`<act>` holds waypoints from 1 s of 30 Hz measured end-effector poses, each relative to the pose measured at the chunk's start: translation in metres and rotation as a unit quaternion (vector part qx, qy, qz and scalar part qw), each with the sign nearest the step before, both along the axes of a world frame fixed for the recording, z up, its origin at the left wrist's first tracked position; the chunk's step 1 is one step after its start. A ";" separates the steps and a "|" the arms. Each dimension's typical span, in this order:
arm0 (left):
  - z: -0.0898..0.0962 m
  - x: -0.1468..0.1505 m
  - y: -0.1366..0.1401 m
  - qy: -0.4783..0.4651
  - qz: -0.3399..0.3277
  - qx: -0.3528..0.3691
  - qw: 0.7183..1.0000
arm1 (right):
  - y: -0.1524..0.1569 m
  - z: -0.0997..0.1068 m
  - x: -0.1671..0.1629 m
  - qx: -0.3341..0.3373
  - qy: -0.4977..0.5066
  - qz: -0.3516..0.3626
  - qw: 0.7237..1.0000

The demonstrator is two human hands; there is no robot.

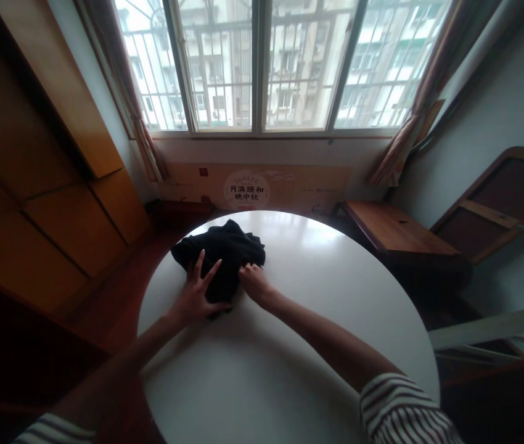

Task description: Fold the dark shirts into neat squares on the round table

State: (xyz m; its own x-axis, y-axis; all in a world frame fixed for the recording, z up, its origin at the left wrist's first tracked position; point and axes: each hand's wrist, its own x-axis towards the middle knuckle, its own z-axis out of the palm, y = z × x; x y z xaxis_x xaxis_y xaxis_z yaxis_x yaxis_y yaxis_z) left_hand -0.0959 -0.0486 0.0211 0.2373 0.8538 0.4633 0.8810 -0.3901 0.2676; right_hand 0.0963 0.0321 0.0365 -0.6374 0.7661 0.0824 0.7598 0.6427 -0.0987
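Observation:
A black cloth item (227,243), crumpled so that its kind does not show, lies on the far left part of the round white table (317,345). My left hand (197,290) rests on its near left side with the fingers spread. At the item's right edge, my right hand (253,280) is closed, its fingers pinching the black fabric. The fingertips of my right hand are partly hidden against the dark cloth.
A wooden bench (401,228) stands beyond the table on the right, near a leaning framed panel (488,213). Wooden cabinets (58,209) line the left. A barred window (262,68) with tied curtains is ahead, above a printed banner (290,188).

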 end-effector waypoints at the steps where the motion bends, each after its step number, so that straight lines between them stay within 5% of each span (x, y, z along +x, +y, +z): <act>1: -0.001 0.000 0.007 -0.007 0.026 0.007 1.000 | 0.011 0.001 -0.002 0.002 0.011 0.008 1.000; 5: -0.006 -0.001 0.038 -0.019 0.102 0.051 0.993 | 0.036 0.001 -0.005 0.004 0.051 0.039 0.998; 13: -0.015 0.001 0.060 0.015 0.158 0.045 0.986 | 0.012 -0.017 -0.017 -0.038 0.176 0.054 0.982; 19: -0.014 0.004 0.082 0.017 0.196 0.019 0.980 | 0.050 -0.020 -0.042 -0.132 0.148 0.014 0.980; 25: -0.002 0.016 0.107 0.001 0.243 -0.040 0.969 | 0.086 -0.013 -0.056 -0.133 0.122 0.003 0.984; 30: 0.012 0.036 0.104 -0.024 0.310 -0.062 0.948 | 0.080 0.000 -0.054 -0.099 0.122 -0.010 0.988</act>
